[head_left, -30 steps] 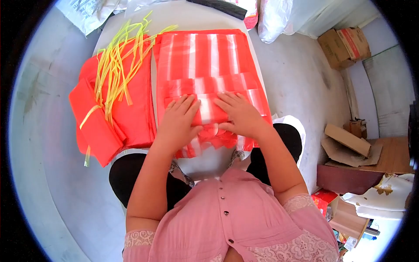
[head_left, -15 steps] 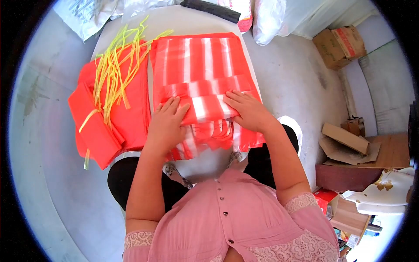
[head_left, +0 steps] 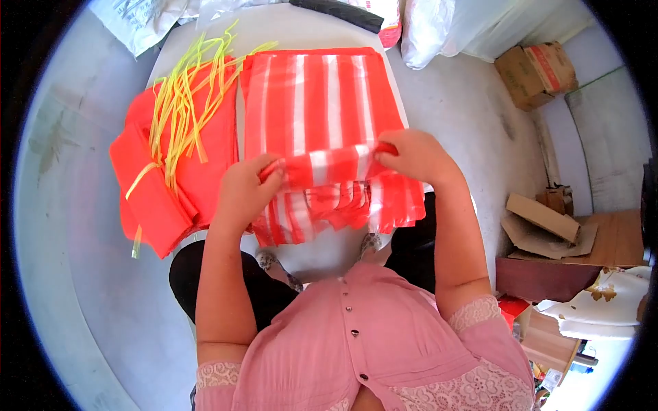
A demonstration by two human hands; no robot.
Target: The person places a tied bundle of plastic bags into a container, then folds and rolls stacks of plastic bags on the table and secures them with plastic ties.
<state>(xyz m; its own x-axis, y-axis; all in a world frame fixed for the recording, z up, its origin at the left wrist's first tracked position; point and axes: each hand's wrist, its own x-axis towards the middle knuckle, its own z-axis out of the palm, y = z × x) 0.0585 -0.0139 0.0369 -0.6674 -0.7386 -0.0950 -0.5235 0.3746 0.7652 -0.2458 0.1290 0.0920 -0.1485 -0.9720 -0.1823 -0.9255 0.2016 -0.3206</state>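
A stack of red-and-white striped plastic bags (head_left: 314,103) lies flat on the table in front of me. Across its near part runs a folded striped bag (head_left: 329,166), raised a little. My left hand (head_left: 250,188) pinches the left end of this fold, thumb and fingers closed on the plastic. At the other end, my right hand (head_left: 415,159) grips the fold the same way. Below it, the cut handle ends of the bags hang over the table's near edge.
Plain red bags (head_left: 216,164) lie to the left, with a tied red bundle (head_left: 154,202) and yellow strips (head_left: 179,109) on top. A black roll (head_left: 336,14) rests at the table's far end. Cardboard boxes (head_left: 534,75) stand on the floor at right.
Both hands lay flat on the folded bag before; now they have closed on its ends. The fold has become narrower, and its upper edge has come nearer to me.
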